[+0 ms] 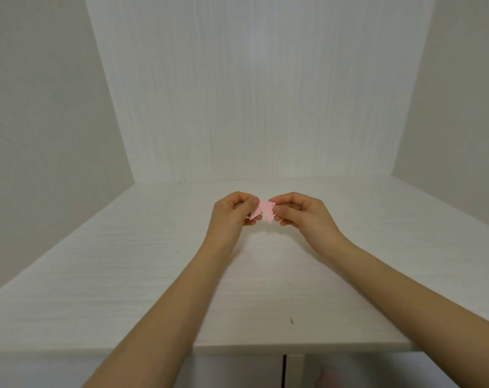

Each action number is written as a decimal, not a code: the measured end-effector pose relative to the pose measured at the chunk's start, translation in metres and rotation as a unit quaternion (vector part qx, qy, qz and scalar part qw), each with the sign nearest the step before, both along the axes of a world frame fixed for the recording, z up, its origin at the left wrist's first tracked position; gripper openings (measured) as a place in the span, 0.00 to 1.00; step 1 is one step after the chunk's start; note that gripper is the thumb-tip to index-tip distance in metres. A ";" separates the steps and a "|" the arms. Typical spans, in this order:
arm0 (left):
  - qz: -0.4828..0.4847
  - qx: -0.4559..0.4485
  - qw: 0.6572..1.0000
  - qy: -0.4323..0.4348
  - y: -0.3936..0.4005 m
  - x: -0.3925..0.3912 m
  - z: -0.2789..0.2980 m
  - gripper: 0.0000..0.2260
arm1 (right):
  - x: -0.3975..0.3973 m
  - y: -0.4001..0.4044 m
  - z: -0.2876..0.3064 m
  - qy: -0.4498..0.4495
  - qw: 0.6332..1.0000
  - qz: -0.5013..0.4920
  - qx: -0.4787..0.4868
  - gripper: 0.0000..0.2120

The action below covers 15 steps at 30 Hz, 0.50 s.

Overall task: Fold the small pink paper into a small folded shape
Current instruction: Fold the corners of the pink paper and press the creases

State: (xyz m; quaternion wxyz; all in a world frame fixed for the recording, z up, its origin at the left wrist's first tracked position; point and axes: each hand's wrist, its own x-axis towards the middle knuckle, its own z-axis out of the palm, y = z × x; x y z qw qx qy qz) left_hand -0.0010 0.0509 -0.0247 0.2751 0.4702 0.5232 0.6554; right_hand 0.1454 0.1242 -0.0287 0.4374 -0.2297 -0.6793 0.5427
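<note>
Pink paper (265, 210), already creased into small points, sat pinched between your two hands above the white table (126, 275).

Your left hand (232, 211) gripped the piece's left side, thumb and curled fingers closed on it, with one triangular flap poking out below. Your right hand (302, 212) pinched the right side the same way, fingers curled round the edge, while another pointed tip hung down between the two hands. You held the paper clear of the tabletop, out past its middle, in front of the pale wood-grain back panel (254, 93). A small dark speck (291, 320) lay on the table near its front edge.
</note>
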 end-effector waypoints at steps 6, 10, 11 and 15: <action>0.002 0.004 1.000 0.002 -0.001 0.001 0.001 0.06 | 0.001 -0.001 0.001 0.002 1.000 0.011 -0.016 0.07; 0.011 0.004 1.000 0.017 -0.001 0.003 0.002 0.05 | 0.000 -0.003 0.001 0.013 1.000 0.012 -0.025 0.10; 0.010 0.005 0.999 0.031 -0.001 0.004 0.002 0.05 | 0.000 -0.004 0.001 0.009 1.000 0.006 -0.018 0.10; 0.002 0.011 0.995 0.098 -0.004 0.009 0.001 0.05 | 0.000 -0.006 0.000 -0.031 0.999 -0.020 0.034 0.06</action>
